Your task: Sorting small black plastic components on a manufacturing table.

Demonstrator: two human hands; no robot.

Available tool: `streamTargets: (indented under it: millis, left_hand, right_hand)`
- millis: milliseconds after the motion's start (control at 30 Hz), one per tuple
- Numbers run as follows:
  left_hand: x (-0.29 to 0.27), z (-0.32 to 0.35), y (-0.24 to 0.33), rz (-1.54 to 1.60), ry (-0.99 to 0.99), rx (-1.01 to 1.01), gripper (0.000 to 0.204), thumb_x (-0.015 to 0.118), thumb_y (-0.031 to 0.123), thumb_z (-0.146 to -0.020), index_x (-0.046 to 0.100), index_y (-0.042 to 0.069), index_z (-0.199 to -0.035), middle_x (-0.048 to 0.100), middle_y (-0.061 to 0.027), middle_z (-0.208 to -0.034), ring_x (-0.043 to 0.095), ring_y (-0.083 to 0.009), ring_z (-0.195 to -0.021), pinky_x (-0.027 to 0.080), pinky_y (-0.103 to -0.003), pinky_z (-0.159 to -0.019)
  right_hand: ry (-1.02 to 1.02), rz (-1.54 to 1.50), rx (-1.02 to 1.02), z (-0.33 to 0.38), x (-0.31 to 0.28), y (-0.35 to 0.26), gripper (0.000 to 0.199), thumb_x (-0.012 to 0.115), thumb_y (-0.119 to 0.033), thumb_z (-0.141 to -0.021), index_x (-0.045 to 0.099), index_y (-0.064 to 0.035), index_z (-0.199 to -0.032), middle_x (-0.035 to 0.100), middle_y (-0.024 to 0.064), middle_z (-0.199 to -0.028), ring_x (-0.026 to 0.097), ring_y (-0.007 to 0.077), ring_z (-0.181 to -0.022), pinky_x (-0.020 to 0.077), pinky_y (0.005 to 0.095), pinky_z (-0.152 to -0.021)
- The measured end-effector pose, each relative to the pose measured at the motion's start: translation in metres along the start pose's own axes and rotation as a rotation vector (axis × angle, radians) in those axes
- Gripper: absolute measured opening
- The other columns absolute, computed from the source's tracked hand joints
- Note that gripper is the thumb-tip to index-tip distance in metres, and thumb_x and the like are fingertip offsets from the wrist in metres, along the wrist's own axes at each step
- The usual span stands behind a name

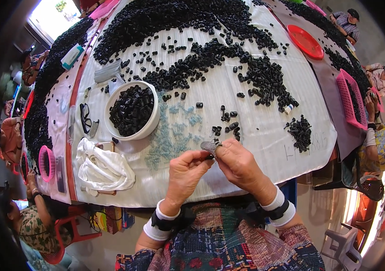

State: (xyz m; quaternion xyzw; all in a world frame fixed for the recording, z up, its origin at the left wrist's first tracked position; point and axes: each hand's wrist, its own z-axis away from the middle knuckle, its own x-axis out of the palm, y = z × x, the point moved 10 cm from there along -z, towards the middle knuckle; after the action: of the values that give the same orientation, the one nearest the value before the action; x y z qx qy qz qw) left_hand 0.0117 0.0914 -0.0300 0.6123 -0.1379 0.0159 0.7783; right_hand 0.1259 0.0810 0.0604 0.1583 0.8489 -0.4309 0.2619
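Observation:
My two hands meet over the near part of a white-covered table. My left hand (184,177) pinches a small black plastic part (210,156) between thumb and fingertips. Close against it, my right hand (241,163) has its fingers curled together. A grey, textured wrap or cover (209,146) shows at its fingertips; what these fingers hold is hidden. Just beyond lie several loose black cylindrical parts (233,126). Left of them spreads a patch of small teal, spring-like pieces (174,128). A white tub (153,123) full of black parts stands farther left.
Large heaps of black parts (174,18) cover the far table. Dark glasses (84,118) and a white cloth (102,168) lie at left. A pile of thin black pieces (300,134) sits at right, and a red tray (305,41) beyond. People work at both sides.

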Motion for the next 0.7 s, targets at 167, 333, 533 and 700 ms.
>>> streamTargets:
  millis: [167,333,533,700]
  left_hand:
    - [0.001,0.000,0.012,-0.393,0.021,0.184,0.017,0.068,-0.001,-0.077,0.064,-0.005,-0.093,0.062,-0.0062,-0.081,0.060,-0.0089,-0.072,0.048,-0.021,-0.064]
    - [0.005,-0.001,0.010,-0.339,0.004,0.204,0.018,0.068,0.000,-0.077,0.064,-0.005,-0.094,0.061,-0.0078,-0.080,0.060,-0.0096,-0.073,0.048,-0.021,-0.064]
    - [0.005,-0.004,-0.005,0.009,-0.051,-0.018,0.020,0.067,0.001,-0.080,0.062,-0.006,-0.098,0.065,-0.0075,-0.085,0.062,-0.0106,-0.075,0.050,-0.020,-0.065]
    - [0.005,-0.004,-0.012,0.125,-0.063,-0.101,0.021,0.066,0.001,-0.081,0.062,-0.006,-0.100,0.066,-0.0073,-0.082,0.062,-0.0095,-0.073,0.051,-0.021,-0.064]
  right_hand:
    - [-0.088,0.107,-0.071,0.003,0.007,-0.006,0.034,0.058,0.005,-0.067,0.055,0.0038,-0.101,0.057,0.0161,-0.091,0.056,0.0335,-0.084,0.0488,0.0387,-0.072]
    - [-0.046,0.065,-0.017,0.002,0.001,-0.005,0.035,0.058,0.006,-0.069,0.054,0.0042,-0.103,0.056,0.0178,-0.093,0.056,0.0341,-0.084,0.0489,0.0388,-0.071]
    - [0.120,-0.097,0.143,0.011,-0.011,0.014,0.037,0.060,0.010,-0.069,0.055,0.0038,-0.106,0.056,0.0179,-0.091,0.056,0.0352,-0.083,0.0482,0.0390,-0.070]
    - [0.171,-0.073,0.064,0.006,-0.014,0.008,0.033,0.060,0.010,-0.070,0.056,0.0036,-0.103,0.057,0.0162,-0.085,0.056,0.0331,-0.078,0.0473,0.0380,-0.066]
